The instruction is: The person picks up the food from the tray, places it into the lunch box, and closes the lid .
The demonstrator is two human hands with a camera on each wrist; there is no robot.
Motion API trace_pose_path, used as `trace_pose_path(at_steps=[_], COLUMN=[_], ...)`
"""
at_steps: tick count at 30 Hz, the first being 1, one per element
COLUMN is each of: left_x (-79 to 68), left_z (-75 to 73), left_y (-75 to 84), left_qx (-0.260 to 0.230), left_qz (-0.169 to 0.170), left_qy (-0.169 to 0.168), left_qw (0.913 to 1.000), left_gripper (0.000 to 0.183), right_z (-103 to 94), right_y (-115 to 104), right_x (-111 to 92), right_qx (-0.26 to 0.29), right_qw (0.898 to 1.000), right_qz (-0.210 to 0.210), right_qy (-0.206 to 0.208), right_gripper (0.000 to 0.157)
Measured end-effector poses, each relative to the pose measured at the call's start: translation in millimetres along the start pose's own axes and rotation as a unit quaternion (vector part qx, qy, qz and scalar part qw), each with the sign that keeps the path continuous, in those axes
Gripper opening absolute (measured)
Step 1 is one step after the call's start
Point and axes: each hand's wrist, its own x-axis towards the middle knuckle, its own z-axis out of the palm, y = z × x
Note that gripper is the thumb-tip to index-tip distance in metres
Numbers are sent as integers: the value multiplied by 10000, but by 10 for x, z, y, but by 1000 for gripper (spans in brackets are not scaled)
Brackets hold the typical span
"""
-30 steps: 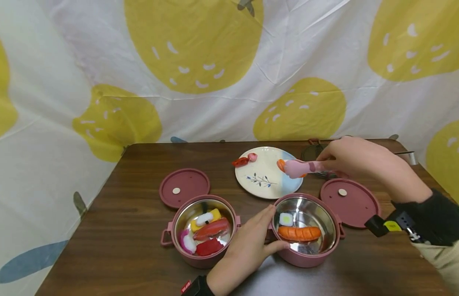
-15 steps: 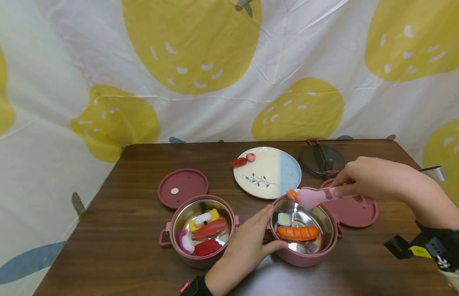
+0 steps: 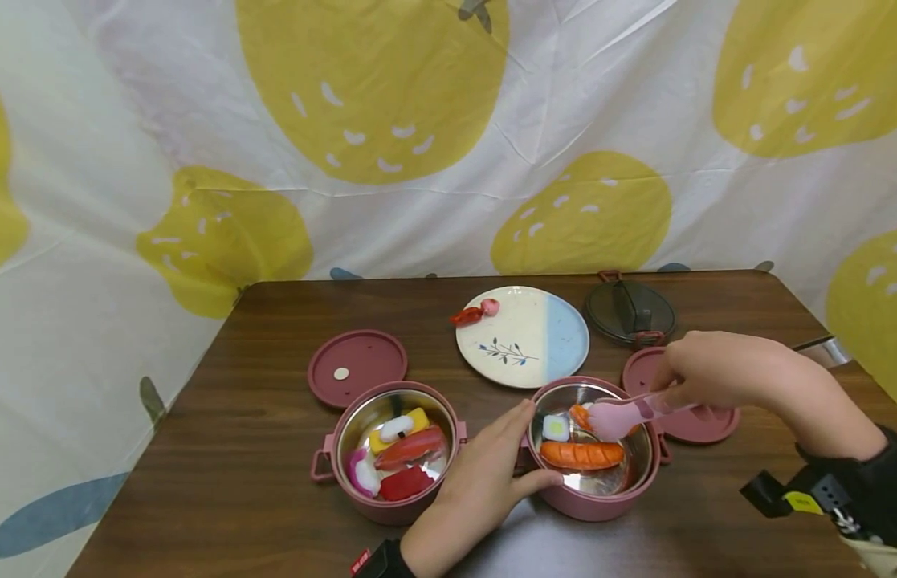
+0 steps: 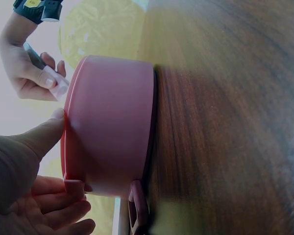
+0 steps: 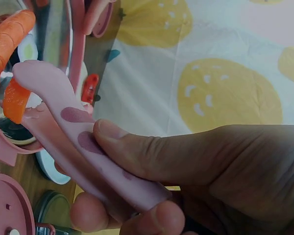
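In the head view my right hand (image 3: 715,373) grips pink tongs (image 3: 614,419) whose tips are inside the right pot. Between the tips is an orange and white toy food piece (image 5: 16,100), plain in the right wrist view. My left hand (image 3: 484,474) rests against the side of the right pink pot (image 3: 593,507), thumb at the rim and fingers extended beside the handle. This pot also contains an orange toy sausage (image 3: 582,456) and a white square piece with a green-yellow centre (image 3: 556,428). The left wrist view shows the thumb touching the rim.
A second pink pot (image 3: 390,514) on the left holds several toy foods. Behind it lies a dark pink lid (image 3: 357,353); another lid (image 3: 708,425) sits at right. A plate (image 3: 516,329) with a red toy piece (image 3: 468,315) and a dark glass lid (image 3: 600,305) stand farther back.
My right hand has moved the tongs and the orange and white piece from above the plate, toward me and down into the right pot. The left hand has stayed at the pot.
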Motion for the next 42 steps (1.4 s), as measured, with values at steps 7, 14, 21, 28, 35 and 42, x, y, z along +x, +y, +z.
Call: trace_pose_path(at_steps=[7, 14, 21, 28, 35, 42], left_x=[5, 3, 0, 1, 6, 5], left_z=[-10, -2, 3, -4, -6, -7], left_y=[1, -8, -15, -13, -19, -15], left_qx=[-151, -177, -172, -180, -218, -176], left_qz=[-90, -8, 32, 23, 13, 45], left_qy=[-87, -19, 12, -36, -83, -77], left_qw=[9998, 9998, 9998, 9998, 9997, 9998], left_gripper=[81, 81, 80, 81, 81, 81], right_z=[53, 67, 118, 149, 181, 189], right_y=[-42, -74, -62, -82, -150, -163], right_x=[24, 17, 38, 26, -24, -50], right_qx=[22, 55, -180, -125, 553, 548], right_qw=[9999, 9998, 9997, 9995, 9953, 9949], right_qz=[67, 130, -56, 72, 495, 611], right_qy=[-73, -158, -154, -264, -620, -579], right_gripper=[10, 12, 16, 17, 15, 14])
